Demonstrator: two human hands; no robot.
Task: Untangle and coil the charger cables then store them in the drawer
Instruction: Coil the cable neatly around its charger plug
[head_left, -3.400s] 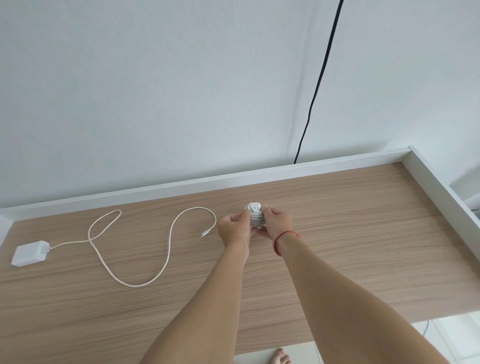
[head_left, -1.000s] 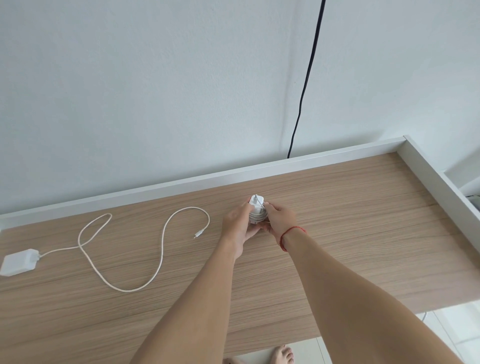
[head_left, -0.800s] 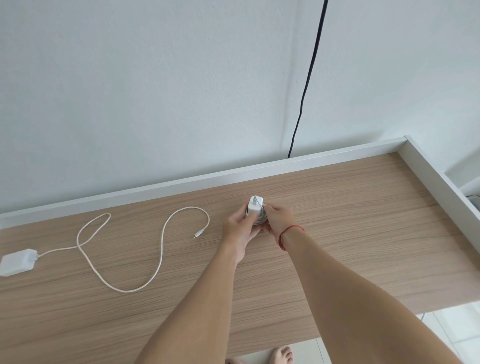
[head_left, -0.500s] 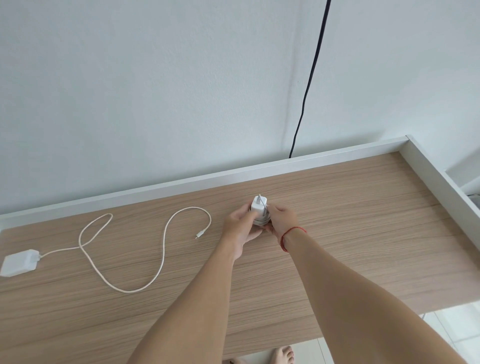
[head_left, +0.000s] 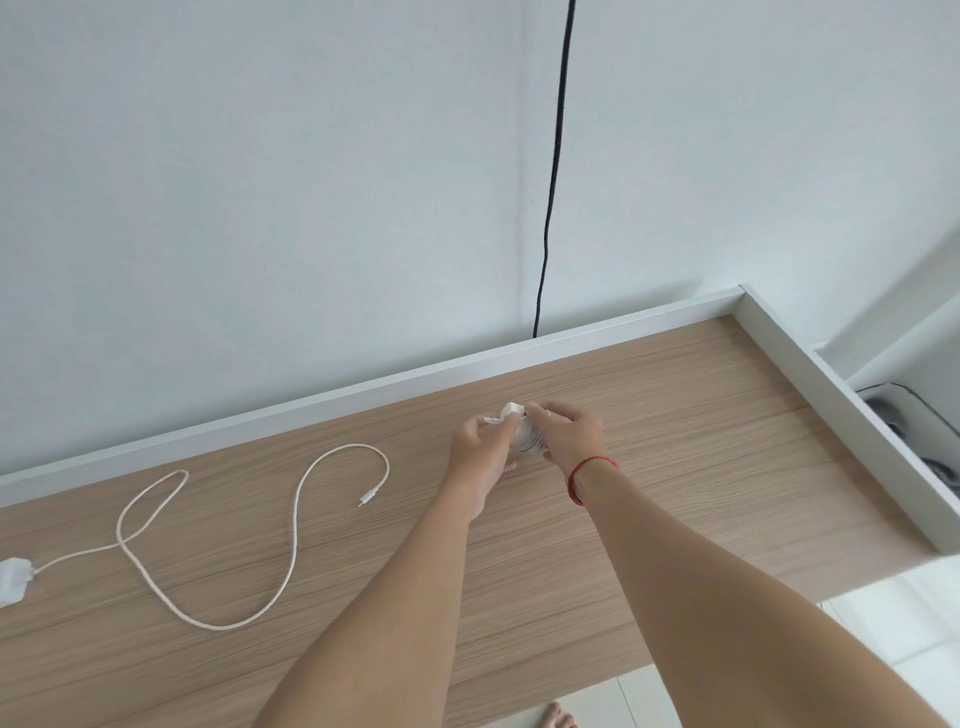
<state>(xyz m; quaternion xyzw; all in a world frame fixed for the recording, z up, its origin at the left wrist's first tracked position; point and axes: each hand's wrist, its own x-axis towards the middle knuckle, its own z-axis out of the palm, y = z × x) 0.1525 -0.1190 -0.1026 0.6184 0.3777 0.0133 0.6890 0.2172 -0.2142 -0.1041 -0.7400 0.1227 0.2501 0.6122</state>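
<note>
A small white charger with its cable coiled round it (head_left: 524, 435) sits between my two hands above the middle of the wooden desk (head_left: 675, 467). My left hand (head_left: 480, 449) grips its left side, thumb near the top. My right hand (head_left: 569, 431) holds it from the right, fingers curled over the coil. A second white cable (head_left: 291, 530) lies loose in an S-shape on the left of the desk, its plug end (head_left: 368, 499) free and its white adapter (head_left: 13, 579) at the left edge. No drawer is in view.
A raised white rim (head_left: 363, 395) runs along the desk's back and right side. A black cord (head_left: 553, 166) hangs down the wall behind the desk. A dark object (head_left: 904, 421) lies beyond the right rim. My toes (head_left: 558, 717) show below the front edge.
The charger bundle has turned in my hands and my right fingers now cover more of it. The loose cable on the left has not moved.
</note>
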